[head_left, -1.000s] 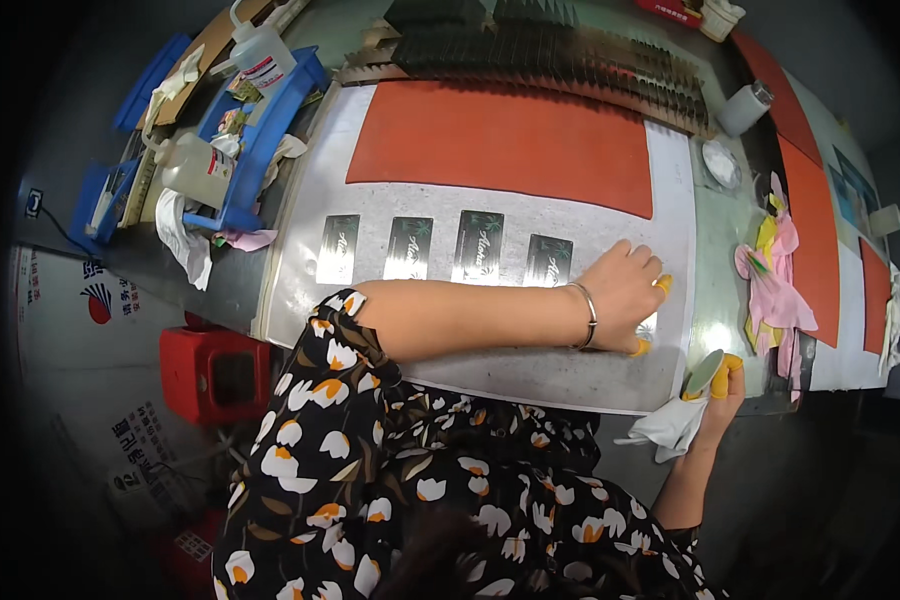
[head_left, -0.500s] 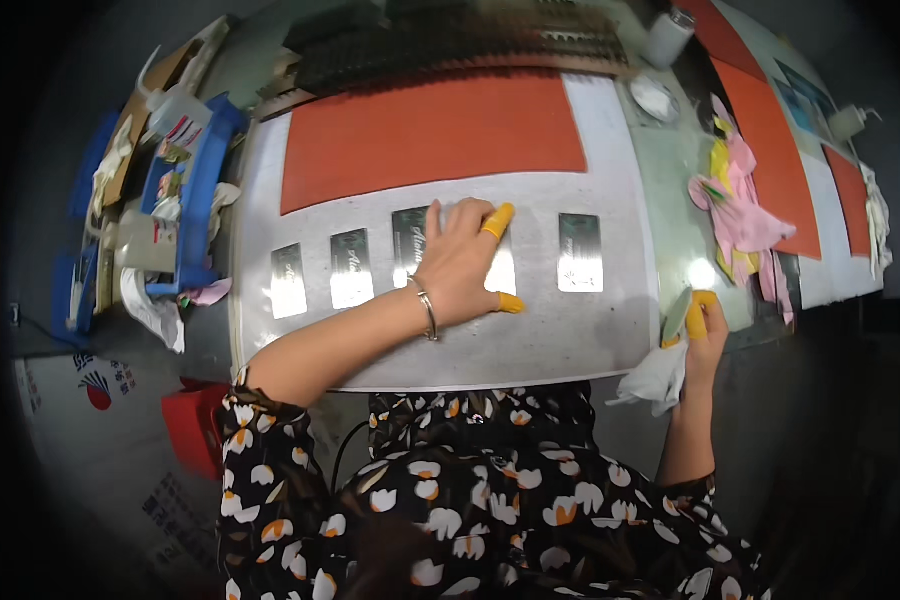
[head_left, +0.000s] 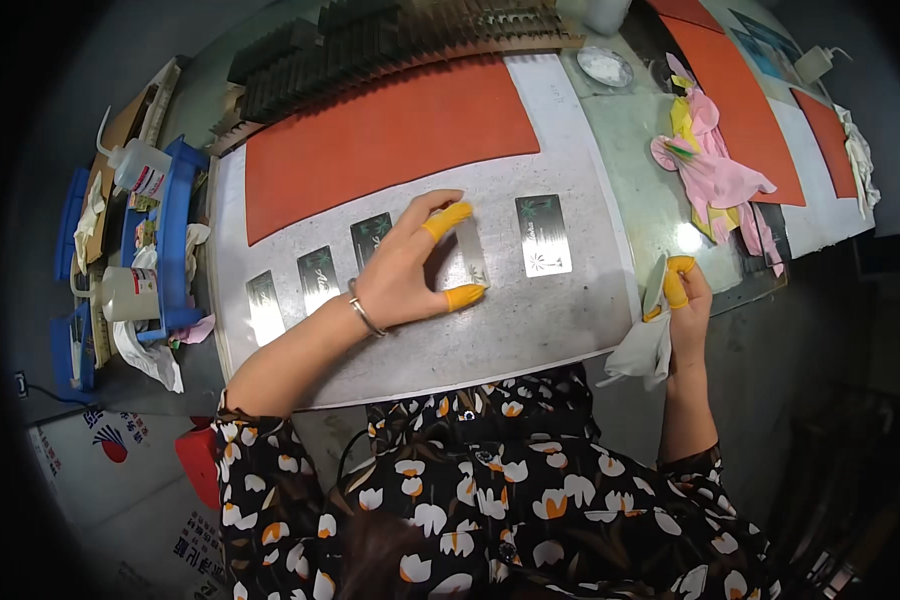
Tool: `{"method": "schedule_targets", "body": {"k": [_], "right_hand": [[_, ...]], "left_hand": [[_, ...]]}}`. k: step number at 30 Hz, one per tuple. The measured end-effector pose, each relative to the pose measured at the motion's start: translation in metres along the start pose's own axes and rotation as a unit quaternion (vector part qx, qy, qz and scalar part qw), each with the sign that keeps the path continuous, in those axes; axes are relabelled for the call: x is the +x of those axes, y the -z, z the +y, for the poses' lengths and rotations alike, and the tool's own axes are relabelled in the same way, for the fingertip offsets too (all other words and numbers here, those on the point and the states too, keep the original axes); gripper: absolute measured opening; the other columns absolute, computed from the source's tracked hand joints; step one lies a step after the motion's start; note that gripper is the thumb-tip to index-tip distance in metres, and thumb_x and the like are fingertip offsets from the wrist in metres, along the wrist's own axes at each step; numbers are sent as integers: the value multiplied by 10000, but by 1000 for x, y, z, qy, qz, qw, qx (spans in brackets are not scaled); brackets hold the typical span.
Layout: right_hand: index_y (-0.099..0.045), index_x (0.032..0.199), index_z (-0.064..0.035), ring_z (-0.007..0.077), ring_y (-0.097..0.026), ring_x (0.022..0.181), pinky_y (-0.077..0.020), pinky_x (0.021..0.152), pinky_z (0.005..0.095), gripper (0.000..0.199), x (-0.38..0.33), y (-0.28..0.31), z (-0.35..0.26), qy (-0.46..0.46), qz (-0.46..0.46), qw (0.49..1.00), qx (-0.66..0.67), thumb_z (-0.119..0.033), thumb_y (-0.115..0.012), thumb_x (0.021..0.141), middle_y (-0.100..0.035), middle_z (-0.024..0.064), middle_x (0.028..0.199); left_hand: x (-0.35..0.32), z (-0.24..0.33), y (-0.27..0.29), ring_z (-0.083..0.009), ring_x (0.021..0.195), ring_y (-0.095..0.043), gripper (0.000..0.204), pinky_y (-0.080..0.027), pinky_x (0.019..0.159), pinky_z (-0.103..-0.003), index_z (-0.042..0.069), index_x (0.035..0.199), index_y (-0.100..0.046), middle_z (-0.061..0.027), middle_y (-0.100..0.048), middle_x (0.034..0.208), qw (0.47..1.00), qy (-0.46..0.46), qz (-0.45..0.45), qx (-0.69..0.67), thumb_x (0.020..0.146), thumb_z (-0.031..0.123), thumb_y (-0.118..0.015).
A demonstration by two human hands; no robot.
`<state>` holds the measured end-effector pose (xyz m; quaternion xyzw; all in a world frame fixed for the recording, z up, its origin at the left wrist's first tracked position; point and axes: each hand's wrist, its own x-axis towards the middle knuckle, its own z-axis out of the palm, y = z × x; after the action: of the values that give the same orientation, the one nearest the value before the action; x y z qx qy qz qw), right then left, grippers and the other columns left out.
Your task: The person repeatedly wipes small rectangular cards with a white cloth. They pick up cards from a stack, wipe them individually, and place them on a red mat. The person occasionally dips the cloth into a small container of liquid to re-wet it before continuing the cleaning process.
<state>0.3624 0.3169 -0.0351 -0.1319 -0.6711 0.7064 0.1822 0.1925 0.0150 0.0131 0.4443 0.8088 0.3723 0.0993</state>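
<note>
Sheet [head_left: 540, 312] bears five cards [head_left: 543, 238], left hand [head_left: 405, 265] spread around one, right hand [head_left: 690, 308] pinching cloth [head_left: 642, 352].

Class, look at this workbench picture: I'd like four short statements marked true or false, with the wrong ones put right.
1. The left hand has yellow finger covers. True.
2. The right hand is empty. False: the right hand holds a white cloth.
3. The cards lie on the orange mat. False: the cards lie on the grey surface, nearer the person than the orange mat.
4. A blue tray stands left of the orange mat. True.
</note>
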Motion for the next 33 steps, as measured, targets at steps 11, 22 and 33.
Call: {"method": "schedule_targets", "body": {"k": [11,22,33], "right_hand": [[-529,951,-14,41,-437,719,-345,650,174,134,0,-2,-2,1,18,999,-30,-117,-555,868,-496,-26,809],[-534,955,-7,46,-445,753,-348,684,177,143,0,0,-3,10,16,999,-39,-111,-561,861,-498,-19,827],[-528,956,-6,55,-461,752,-361,690,185,125,0,3,5,-12,36,999,-22,-91,-548,866,-516,-10,838]], "left_hand": [[-52,-19,25,-346,1057,-379,1029,-296,933,-409,61,1335,-302,-157,-375,1169,960,153,-10,234,499,365,-819],[-34,3,51,-338,1113,-441,780,-429,888,-371,63,1238,-437,-146,-441,1202,985,49,-41,163,572,303,-765],[-113,-35,84,-332,1180,-351,1001,-222,1029,-449,67,1329,-311,-164,-348,1280,946,200,-67,248,493,295,-811]]}}
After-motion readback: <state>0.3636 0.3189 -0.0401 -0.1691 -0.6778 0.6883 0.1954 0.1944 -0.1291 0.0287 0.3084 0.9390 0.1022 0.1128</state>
